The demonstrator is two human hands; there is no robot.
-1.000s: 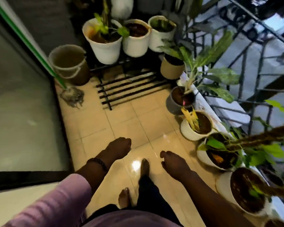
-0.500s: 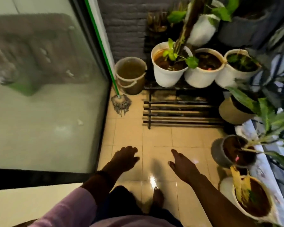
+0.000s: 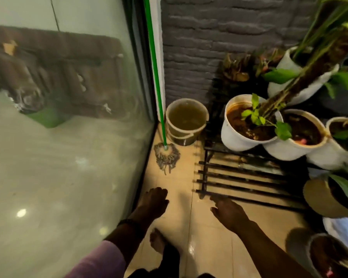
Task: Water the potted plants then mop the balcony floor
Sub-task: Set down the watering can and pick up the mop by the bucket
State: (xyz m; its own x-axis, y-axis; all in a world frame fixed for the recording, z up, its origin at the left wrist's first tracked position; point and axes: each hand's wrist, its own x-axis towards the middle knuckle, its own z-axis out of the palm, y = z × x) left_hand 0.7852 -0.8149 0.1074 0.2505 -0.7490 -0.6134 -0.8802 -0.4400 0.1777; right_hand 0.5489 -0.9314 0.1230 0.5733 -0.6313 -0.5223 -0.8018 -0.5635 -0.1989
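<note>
Mop and bucket at twelve o'clock, pots at two.
The mop [image 3: 166,155] stands just left of the bucket [image 3: 186,122]; potted plants [image 3: 249,125] sit on the rack [image 3: 239,177] rightward.

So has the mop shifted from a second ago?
No. The mop still leans by the bucket at the glass door; only the camera moved.

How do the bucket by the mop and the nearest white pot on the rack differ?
The bucket is tan, holds murky water and stands on the floor tiles. The white pot holds dark soil with a small green plant and sits raised on the black rack. Both are round and open-topped.
</note>
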